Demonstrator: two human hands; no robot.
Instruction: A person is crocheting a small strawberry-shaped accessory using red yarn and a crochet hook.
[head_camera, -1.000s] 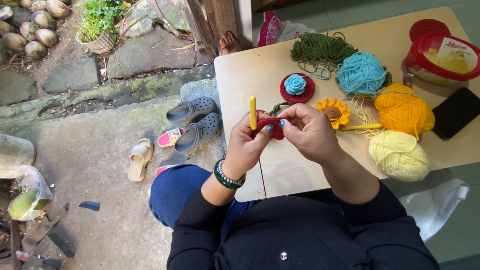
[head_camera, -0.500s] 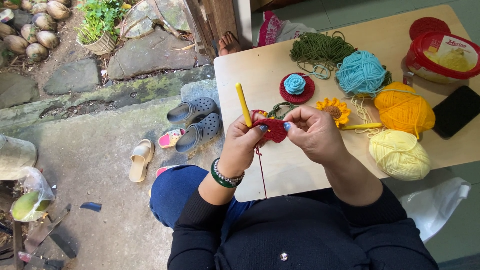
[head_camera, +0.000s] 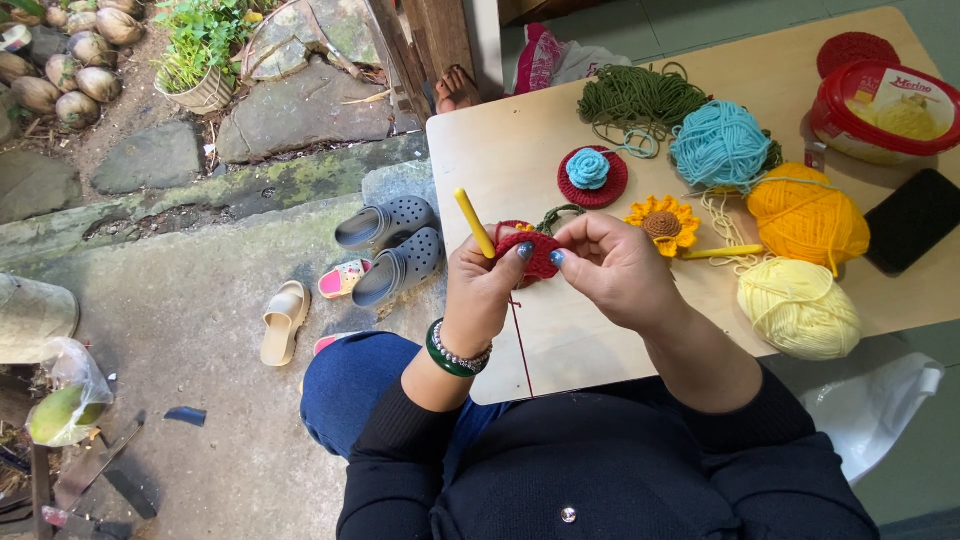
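Note:
My left hand (head_camera: 482, 290) grips a yellow crochet hook (head_camera: 473, 221) that points up and to the left, and its fingers also pinch the red crochet piece (head_camera: 531, 252). My right hand (head_camera: 612, 266) holds the same red piece from the right side. A red yarn strand (head_camera: 522, 345) hangs from the piece down toward my lap. Both hands hover over the near left part of the light wooden table (head_camera: 500, 150). A green bangle and a bead bracelet sit on my left wrist.
On the table lie a red disc with a blue crochet rose (head_camera: 591, 174), a crochet sunflower (head_camera: 662, 222), green yarn (head_camera: 635, 97), blue (head_camera: 719, 145), orange (head_camera: 806, 215) and pale yellow (head_camera: 799, 306) yarn balls, a red tub (head_camera: 880, 110) and a dark phone (head_camera: 913, 220). Grey clogs (head_camera: 388, 243) lie on the ground.
The yellow hook has tilted from upright to leaning left. Both hands have shifted only slightly while they keep hold of the red piece.

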